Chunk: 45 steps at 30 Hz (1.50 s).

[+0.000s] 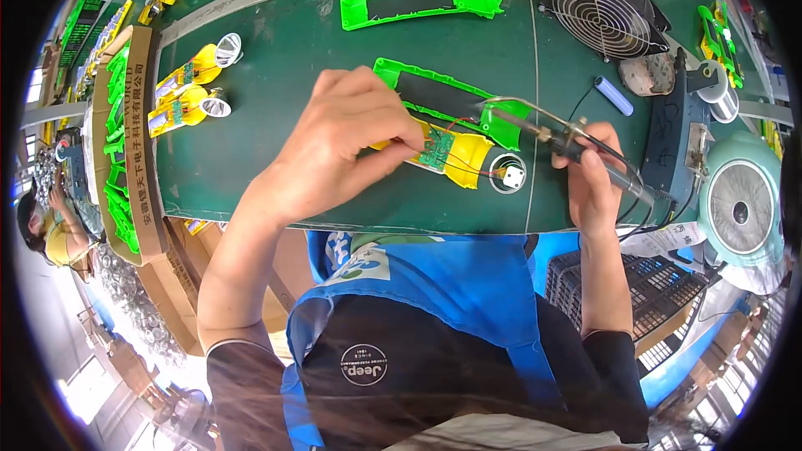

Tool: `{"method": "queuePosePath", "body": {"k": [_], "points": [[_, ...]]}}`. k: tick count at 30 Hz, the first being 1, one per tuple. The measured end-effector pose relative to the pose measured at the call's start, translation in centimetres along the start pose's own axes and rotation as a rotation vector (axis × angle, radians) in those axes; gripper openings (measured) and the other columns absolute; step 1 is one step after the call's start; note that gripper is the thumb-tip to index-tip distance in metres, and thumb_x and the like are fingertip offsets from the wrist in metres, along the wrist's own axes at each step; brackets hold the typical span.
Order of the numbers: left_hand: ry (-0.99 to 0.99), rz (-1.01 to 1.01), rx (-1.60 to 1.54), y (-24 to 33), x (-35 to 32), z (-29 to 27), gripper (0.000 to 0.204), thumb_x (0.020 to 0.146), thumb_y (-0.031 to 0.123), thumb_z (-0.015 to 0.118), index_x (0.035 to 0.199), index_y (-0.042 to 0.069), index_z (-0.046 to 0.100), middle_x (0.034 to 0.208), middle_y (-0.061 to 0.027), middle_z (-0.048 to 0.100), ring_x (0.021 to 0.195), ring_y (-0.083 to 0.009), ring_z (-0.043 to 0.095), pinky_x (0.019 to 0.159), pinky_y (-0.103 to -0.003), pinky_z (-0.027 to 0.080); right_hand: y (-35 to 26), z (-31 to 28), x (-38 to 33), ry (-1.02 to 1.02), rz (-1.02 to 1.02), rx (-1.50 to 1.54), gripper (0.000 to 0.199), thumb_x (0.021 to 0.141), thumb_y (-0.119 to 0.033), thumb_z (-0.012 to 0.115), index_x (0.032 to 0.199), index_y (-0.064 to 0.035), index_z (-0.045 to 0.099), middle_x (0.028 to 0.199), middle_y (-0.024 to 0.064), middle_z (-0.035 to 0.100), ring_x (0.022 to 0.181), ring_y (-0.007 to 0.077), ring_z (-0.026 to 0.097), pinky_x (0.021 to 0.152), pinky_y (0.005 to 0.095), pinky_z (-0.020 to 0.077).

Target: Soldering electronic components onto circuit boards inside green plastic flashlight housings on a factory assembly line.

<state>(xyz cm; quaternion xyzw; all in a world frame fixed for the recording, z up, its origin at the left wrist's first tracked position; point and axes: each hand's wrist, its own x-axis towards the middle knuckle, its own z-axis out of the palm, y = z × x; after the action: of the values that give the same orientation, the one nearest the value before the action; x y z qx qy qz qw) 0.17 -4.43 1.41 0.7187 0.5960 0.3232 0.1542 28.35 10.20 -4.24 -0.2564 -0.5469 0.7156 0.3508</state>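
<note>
My right hand (597,179) grips a soldering iron (576,150) with a thin curved metal tube alongside it; its tip points left, over a green plastic half-shell. Below the tip lies a yellow flashlight body (468,161) with a green circuit board (436,149), thin red and dark wires, and a round lamp end holding a white piece (512,176). My left hand (351,138) is closed in a pinch at the board's left end; its fingers hide what they hold. Just behind the flashlight body, the green half-shell (443,88) lies with its dark inside up.
More green shells (418,2) lie at the back. Two yellow flashlight assemblies (180,108) sit left, beside a cardboard box (138,142) of green parts. A black fan (601,8), blue cylindrical cell (615,95), dark blue soldering station (672,134) and pale green round appliance (739,200) stand right.
</note>
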Motion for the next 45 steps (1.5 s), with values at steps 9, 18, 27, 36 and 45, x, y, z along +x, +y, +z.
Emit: {"method": "queuePosePath", "body": {"k": [9, 18, 27, 36, 45], "points": [[-0.050, 0.027, 0.139, -0.2, 0.0, 1.8, 0.018, 0.069, 0.003, 0.072, 0.080, 0.010, 0.059, 0.081, -0.0019, 0.055, 0.083, -0.0226, 0.054, 0.085, -0.038, 0.040, -1.6, 1.6, 2.6, -0.167, 0.255, -0.153, 0.024, 0.086, -0.019, 0.068, 0.094, 0.0013, 0.057, 0.078, 0.0082, 0.066, 0.066, 0.0116, 0.064, 0.063, 0.0240, 0.0512], [-0.134, 0.038, 0.180, -0.4, 0.6, 1.3, 0.019, 0.070, 0.005, 0.072, 0.081, 0.013, 0.058, 0.083, -0.0014, 0.053, 0.083, -0.0213, 0.054, 0.086, -0.038, 0.040, -2.0, 2.0, 3.0, -0.223, 0.312, -0.176, 0.024, 0.087, -0.017, 0.070, 0.095, 0.0020, 0.058, 0.079, 0.0079, 0.066, 0.067, 0.0119, 0.066, 0.064, 0.0247, 0.0546], [-0.132, 0.024, 0.181, -0.6, 0.6, 1.5, 0.018, 0.071, 0.006, 0.072, 0.080, 0.013, 0.058, 0.081, -0.0010, 0.052, 0.083, -0.0207, 0.054, 0.083, -0.037, 0.040, -1.6, 1.7, 2.5, -0.244, 0.250, -0.229, 0.021, 0.084, -0.010, 0.071, 0.094, 0.0024, 0.058, 0.080, 0.0084, 0.066, 0.070, 0.0147, 0.069, 0.064, 0.0256, 0.0549], [-0.144, 0.013, 0.196, -0.4, 0.8, 1.3, 0.016, 0.072, 0.007, 0.072, 0.079, 0.013, 0.059, 0.081, -0.0011, 0.053, 0.082, -0.0204, 0.054, 0.082, -0.038, 0.039, -0.9, 0.1, 1.7, -0.163, 0.098, -0.113, 0.032, 0.086, -0.022, 0.070, 0.097, 0.0052, 0.056, 0.086, 0.0135, 0.063, 0.071, 0.0206, 0.068, 0.067, 0.0307, 0.0564], [-0.206, -0.008, 0.154, 0.1, 1.8, 0.5, 0.016, 0.073, 0.004, 0.071, 0.081, 0.010, 0.059, 0.080, -0.0042, 0.056, 0.080, -0.0240, 0.056, 0.078, -0.035, 0.043, -1.4, -0.6, 1.6, -0.088, -0.045, -0.052, 0.036, 0.088, -0.026, 0.071, 0.098, 0.0038, 0.054, 0.088, 0.0153, 0.065, 0.072, 0.0202, 0.067, 0.070, 0.0316, 0.0542]]}}
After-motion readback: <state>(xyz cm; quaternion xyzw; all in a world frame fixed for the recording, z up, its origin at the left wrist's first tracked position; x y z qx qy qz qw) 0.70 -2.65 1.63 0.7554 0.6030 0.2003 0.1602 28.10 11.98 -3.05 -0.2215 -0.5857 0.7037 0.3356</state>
